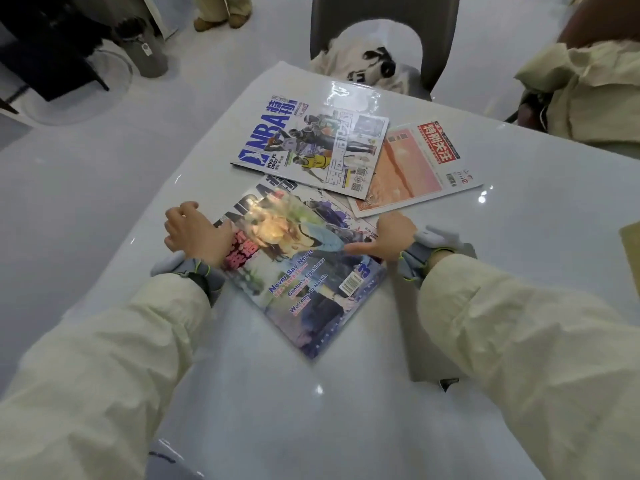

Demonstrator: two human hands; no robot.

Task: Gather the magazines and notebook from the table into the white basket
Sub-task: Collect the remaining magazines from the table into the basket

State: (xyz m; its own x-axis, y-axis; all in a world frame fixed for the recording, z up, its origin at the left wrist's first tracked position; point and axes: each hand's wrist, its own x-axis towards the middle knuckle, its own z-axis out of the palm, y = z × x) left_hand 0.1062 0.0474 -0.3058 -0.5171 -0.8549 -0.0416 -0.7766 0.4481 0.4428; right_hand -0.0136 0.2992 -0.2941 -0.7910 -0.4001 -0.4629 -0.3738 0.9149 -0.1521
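Front magazine (311,299) lies on the table (104,202), overlapping a second magazine (329,211). Left hand (197,233) fingers curl round its edge; right hand (394,237) thumb presses the cover, fingers hidden. Risk: the glossy cover slips or drags the second magazine.

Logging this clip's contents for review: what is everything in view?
Never Say Never magazine: one, multicoloured, nearest, topping the pile.
NBA magazine: one, blue-white, far centre.
second NBA magazine: one, partly under the nearest.
red-titled magazine: one, orange-pink, right, under the far NBA one.
grey flat item: one, under right sleeve, maybe the notebook.
table: one, glossy white.
chair: one, grey, far side, holding a white-black bag.
other person: one, cream jacket, far right.
left hand: at nearest magazine's left edge.
right hand: thumb on its cover.
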